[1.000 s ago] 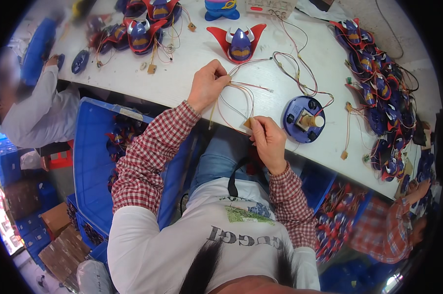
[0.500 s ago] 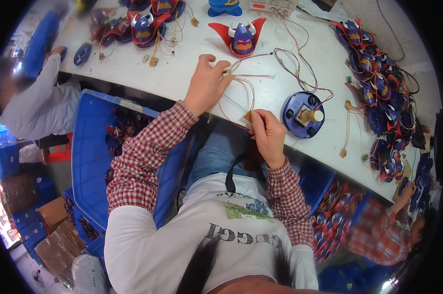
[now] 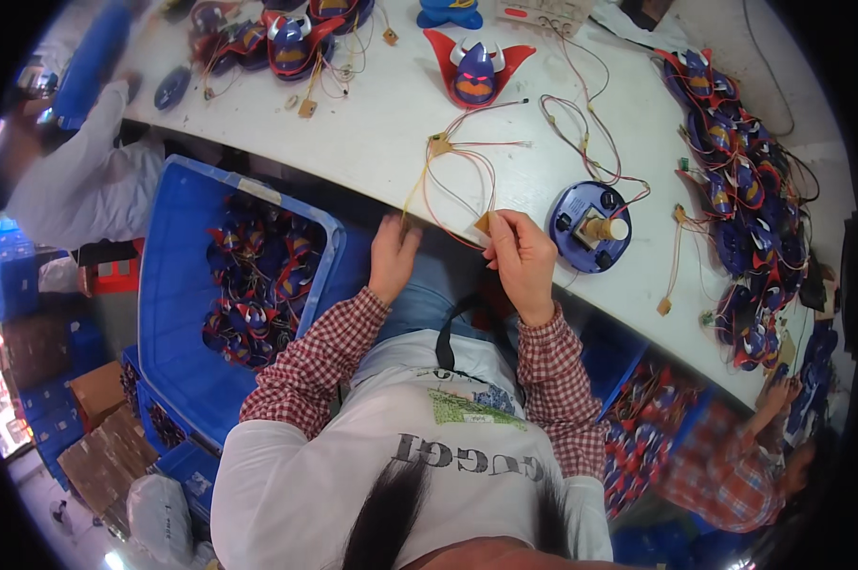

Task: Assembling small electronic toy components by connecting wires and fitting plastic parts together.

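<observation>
My right hand (image 3: pixel 522 264) pinches a small tan circuit board (image 3: pixel 484 223) at the table's front edge. Thin wires loop from it up to another small circuit board (image 3: pixel 439 144) lying on the white table. My left hand (image 3: pixel 394 258) is at the front edge, thumb and fingers closing round a yellow wire (image 3: pixel 409 198) that hangs down from that second board; its end is hidden by the fingers. Right of my right hand lies a round purple base (image 3: pixel 590 228) with a motor-like part, wired to a long cable. A purple horned toy head with red collar (image 3: pixel 476 74) stands behind.
A blue bin (image 3: pixel 177 294) of toy heads stands at my left. More wired toy heads (image 3: pixel 723 195) line the table's right side, others (image 3: pixel 291 43) the far left. Co-workers sit at left (image 3: pixel 87 180) and right (image 3: pixel 733 465). A white box (image 3: pixel 543 14) stands at the back.
My left hand has left the board on the table and come down toward me to the hanging yellow wire. My right hand keeps its pinch on the small board.
</observation>
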The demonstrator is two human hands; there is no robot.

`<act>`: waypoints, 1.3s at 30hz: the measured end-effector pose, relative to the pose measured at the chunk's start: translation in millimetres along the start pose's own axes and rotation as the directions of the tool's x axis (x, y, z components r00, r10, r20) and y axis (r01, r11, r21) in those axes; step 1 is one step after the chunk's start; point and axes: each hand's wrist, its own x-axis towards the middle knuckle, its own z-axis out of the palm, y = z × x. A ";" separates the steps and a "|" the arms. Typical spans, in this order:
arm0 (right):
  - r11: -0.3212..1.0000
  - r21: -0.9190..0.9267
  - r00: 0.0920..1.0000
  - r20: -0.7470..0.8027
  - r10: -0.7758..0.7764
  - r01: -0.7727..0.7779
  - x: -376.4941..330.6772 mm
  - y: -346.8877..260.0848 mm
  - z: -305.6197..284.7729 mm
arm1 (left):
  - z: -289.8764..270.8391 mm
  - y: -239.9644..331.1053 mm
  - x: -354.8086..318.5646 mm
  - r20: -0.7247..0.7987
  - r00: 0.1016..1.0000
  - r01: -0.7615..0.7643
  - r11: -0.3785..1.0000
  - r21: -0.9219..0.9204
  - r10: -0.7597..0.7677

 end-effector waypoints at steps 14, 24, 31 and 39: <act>0.997 0.001 0.996 0.047 0.079 -0.079 10.4 -34.9 -3.4 | -18.8 113.7 0.3 0.480 0.853 0.497 0.597 -0.630 -0.203; 0.877 -0.335 0.938 0.100 -0.332 0.346 8.3 -21.3 -1.7 | -4.2 114.3 19.1 0.561 0.807 0.548 0.585 -0.598 -0.183; 0.897 -0.279 0.939 0.087 -0.333 0.344 4.4 -15.7 -3.0 | -1.2 112.7 19.5 0.531 0.823 0.539 0.576 -0.615 -0.203; 0.872 -0.328 0.932 0.143 -0.334 0.363 0.8 -15.0 -6.9 | 1.1 109.7 18.0 0.527 0.826 0.533 0.582 -0.614 -0.200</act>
